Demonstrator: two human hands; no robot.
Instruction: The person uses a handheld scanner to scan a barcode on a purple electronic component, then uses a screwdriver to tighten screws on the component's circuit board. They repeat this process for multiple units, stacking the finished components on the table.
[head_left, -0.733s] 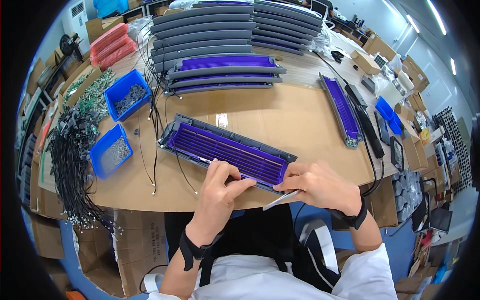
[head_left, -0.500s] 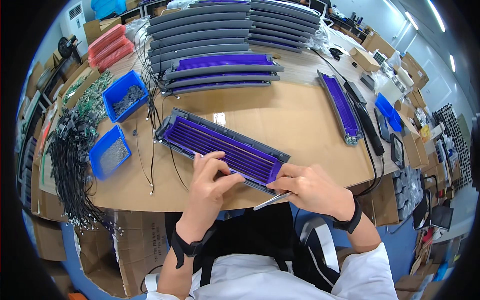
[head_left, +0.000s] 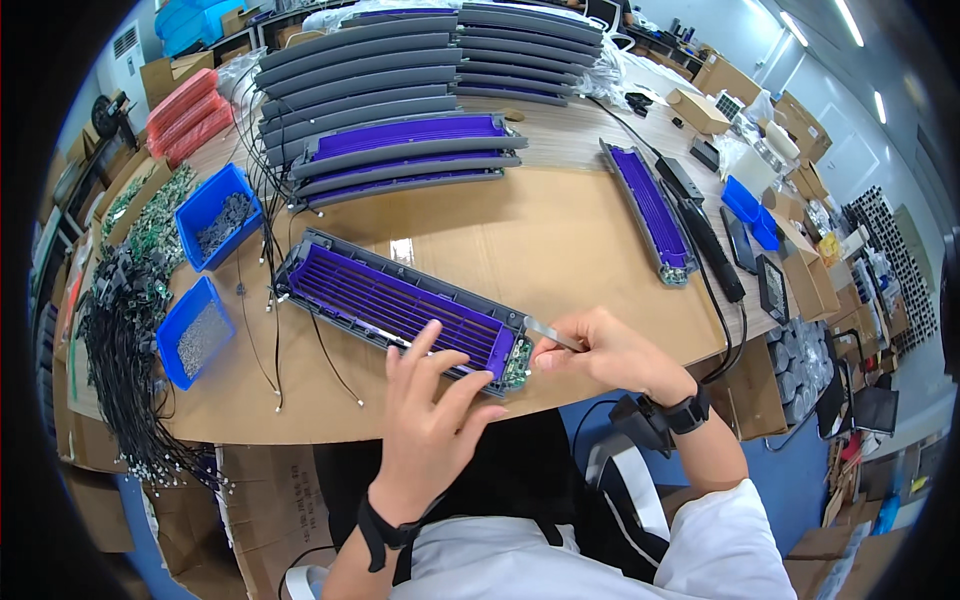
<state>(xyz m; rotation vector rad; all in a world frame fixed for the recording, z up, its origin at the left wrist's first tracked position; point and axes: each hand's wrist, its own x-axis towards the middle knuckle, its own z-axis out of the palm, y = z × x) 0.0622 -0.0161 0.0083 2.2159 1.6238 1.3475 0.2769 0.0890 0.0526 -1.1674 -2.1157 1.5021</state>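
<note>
A long grey housing with a purple slatted inside (head_left: 400,300) lies at a slant on the table in front of me. A small green circuit board (head_left: 517,364) shows at its right end. My left hand (head_left: 435,415) rests along the housing's near edge, fingers spread, their tips touching the purple part. Beside the board, my right hand (head_left: 610,352) grips silver metal tweezers (head_left: 555,336), which point up and to the left over the housing's corner. Its thumb and index finger are pinched near the board; anything tiny between them is too small to make out.
Stacked grey and purple housings (head_left: 390,150) stand at the back. Two blue bins (head_left: 196,330) of small parts and a heap of black cables (head_left: 125,350) lie left. Another housing (head_left: 650,215) and a black power bar (head_left: 712,250) lie right. Brown cardboard (head_left: 570,230) covers the table.
My right hand has left the housing's corner, uncovering the circuit board, and the tweezers have swung from pointing down-left to up-left. My left hand's fingers have spread. The whole view has shifted slightly.
</note>
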